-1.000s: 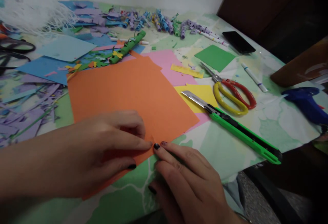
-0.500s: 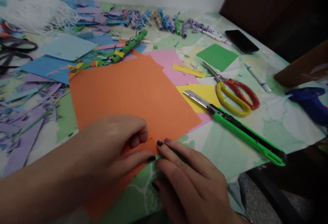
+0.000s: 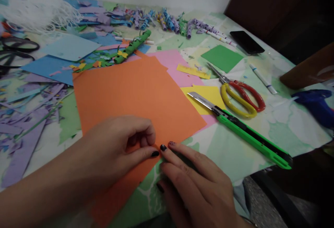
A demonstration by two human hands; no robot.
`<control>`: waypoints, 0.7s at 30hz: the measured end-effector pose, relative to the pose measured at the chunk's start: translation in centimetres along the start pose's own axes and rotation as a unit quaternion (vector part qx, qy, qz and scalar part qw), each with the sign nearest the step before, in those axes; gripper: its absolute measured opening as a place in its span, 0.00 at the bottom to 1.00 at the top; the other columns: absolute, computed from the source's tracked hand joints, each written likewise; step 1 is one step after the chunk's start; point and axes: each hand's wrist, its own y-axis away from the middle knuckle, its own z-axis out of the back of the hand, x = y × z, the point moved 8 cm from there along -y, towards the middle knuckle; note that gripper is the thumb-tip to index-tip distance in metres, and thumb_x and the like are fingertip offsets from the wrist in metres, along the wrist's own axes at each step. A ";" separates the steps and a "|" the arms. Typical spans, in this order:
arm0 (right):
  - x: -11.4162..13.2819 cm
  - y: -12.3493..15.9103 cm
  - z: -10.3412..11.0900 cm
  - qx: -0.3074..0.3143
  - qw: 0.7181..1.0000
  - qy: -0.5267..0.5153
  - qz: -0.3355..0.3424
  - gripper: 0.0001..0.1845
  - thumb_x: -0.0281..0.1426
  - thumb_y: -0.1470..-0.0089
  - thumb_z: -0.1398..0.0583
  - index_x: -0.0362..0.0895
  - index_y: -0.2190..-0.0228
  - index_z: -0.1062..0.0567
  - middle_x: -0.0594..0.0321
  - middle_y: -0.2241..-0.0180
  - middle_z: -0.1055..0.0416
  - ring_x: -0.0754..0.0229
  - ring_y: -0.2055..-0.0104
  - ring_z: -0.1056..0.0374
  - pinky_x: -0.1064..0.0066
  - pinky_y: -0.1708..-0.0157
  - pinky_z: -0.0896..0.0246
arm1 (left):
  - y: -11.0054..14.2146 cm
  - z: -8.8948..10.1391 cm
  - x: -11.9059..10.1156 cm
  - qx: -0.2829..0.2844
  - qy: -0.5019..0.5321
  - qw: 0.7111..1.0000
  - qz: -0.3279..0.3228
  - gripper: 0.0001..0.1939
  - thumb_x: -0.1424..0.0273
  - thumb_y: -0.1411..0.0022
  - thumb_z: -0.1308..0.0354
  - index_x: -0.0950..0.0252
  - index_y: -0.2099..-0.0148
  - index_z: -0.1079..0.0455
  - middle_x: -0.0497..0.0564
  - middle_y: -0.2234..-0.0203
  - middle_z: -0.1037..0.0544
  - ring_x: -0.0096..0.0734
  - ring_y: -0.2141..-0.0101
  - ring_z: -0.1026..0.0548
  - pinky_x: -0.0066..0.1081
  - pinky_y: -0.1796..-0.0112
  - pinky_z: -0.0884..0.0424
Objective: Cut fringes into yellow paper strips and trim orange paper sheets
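A large sheet of orange paper (image 3: 122, 92) lies across the middle of the table. Over its near part, my left hand (image 3: 127, 144) is closed, fingers curled and thumb at a small raised edge of the paper. Just to the right, my right hand (image 3: 198, 182) has its fingers stretched out, fingertips resting at the sheet's near right edge by the left thumb. A green utility knife (image 3: 250, 136) with its blade out lies right of the sheet. Beyond it are scissors (image 3: 240, 96) with red and yellow handles.
Purple paper scraps (image 3: 28, 141) spread over the left side, near black scissors (image 3: 19, 50). A green paper roll (image 3: 133, 47) lies behind the sheet. Around the right are a phone (image 3: 246, 42), a marker (image 3: 263, 79), green paper (image 3: 222, 57) and a blue tool (image 3: 315, 104).
My left hand has shifted slightly right, its curled fingers nearer the right fingertips. The raised paper edge beside its thumb shows less. My right hand has hardly moved.
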 end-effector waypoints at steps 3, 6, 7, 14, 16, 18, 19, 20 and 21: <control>0.0 0.0 0.1 -0.004 1.000 -0.001 -0.003 0.08 0.23 0.46 0.39 0.36 0.63 0.22 0.55 0.56 0.21 0.51 0.51 0.27 0.65 0.50 0.27 | -0.1 0.1 0.0 -0.003 0.005 1.000 -0.009 0.08 0.64 0.43 0.45 0.61 0.71 0.32 0.45 0.79 0.27 0.27 0.78 0.32 0.26 0.78 0.39; 0.0 0.0 0.0 0.002 1.000 -0.004 -0.002 0.09 0.23 0.48 0.39 0.36 0.63 0.22 0.54 0.55 0.22 0.49 0.50 0.27 0.64 0.49 0.28 | -0.1 0.0 0.1 0.002 -0.001 1.000 -0.014 0.07 0.65 0.43 0.45 0.61 0.72 0.32 0.45 0.79 0.28 0.27 0.78 0.32 0.26 0.78 0.40; 0.0 0.1 0.1 0.002 1.000 -0.004 -0.003 0.09 0.23 0.48 0.39 0.36 0.63 0.22 0.54 0.55 0.22 0.50 0.50 0.27 0.64 0.49 0.28 | -0.1 0.0 0.1 0.004 -0.003 1.000 -0.016 0.07 0.65 0.43 0.45 0.61 0.72 0.32 0.45 0.79 0.28 0.27 0.78 0.32 0.26 0.78 0.40; -0.1 0.0 0.1 -0.011 1.000 -0.002 -0.001 0.08 0.22 0.47 0.39 0.37 0.64 0.22 0.55 0.56 0.21 0.51 0.51 0.27 0.66 0.50 0.27 | -0.1 0.2 -0.3 -0.011 0.003 1.000 -0.013 0.07 0.68 0.44 0.45 0.61 0.73 0.33 0.45 0.79 0.29 0.26 0.78 0.33 0.26 0.77 0.39; -0.1 0.0 0.1 -0.012 1.000 0.002 -0.003 0.08 0.23 0.46 0.39 0.37 0.64 0.22 0.55 0.56 0.21 0.52 0.51 0.27 0.67 0.50 0.27 | 0.0 0.3 -0.2 -0.020 0.003 1.000 -0.009 0.07 0.67 0.44 0.45 0.61 0.73 0.33 0.45 0.80 0.28 0.26 0.78 0.33 0.26 0.78 0.39; -0.1 0.0 0.1 -0.012 1.000 0.006 -0.001 0.08 0.23 0.46 0.39 0.36 0.63 0.22 0.54 0.56 0.21 0.53 0.51 0.27 0.67 0.50 0.28 | -0.1 0.4 -0.1 -0.026 0.000 1.000 -0.008 0.07 0.66 0.43 0.45 0.60 0.72 0.32 0.45 0.80 0.28 0.26 0.78 0.32 0.25 0.78 0.39; -0.1 0.0 0.2 -0.012 1.000 0.006 -0.002 0.08 0.23 0.46 0.39 0.36 0.63 0.22 0.54 0.56 0.21 0.52 0.50 0.27 0.67 0.50 0.28 | -0.1 0.4 -0.1 -0.025 -0.002 1.000 -0.011 0.07 0.66 0.43 0.45 0.60 0.72 0.31 0.45 0.80 0.27 0.26 0.78 0.32 0.25 0.78 0.38; 0.0 0.0 0.2 -0.011 1.000 0.007 -0.002 0.08 0.23 0.46 0.39 0.37 0.63 0.22 0.55 0.55 0.22 0.52 0.50 0.27 0.67 0.49 0.28 | -0.2 0.4 -0.1 -0.025 -0.004 1.000 -0.019 0.07 0.66 0.43 0.45 0.60 0.72 0.31 0.45 0.79 0.27 0.27 0.78 0.31 0.26 0.79 0.38; 0.0 0.0 0.2 -0.010 1.000 0.008 -0.002 0.08 0.23 0.46 0.40 0.37 0.63 0.22 0.55 0.55 0.22 0.52 0.50 0.27 0.66 0.49 0.28 | -0.2 0.4 -0.1 -0.025 -0.006 0.999 -0.027 0.06 0.67 0.43 0.45 0.60 0.71 0.30 0.45 0.79 0.26 0.27 0.77 0.30 0.26 0.79 0.38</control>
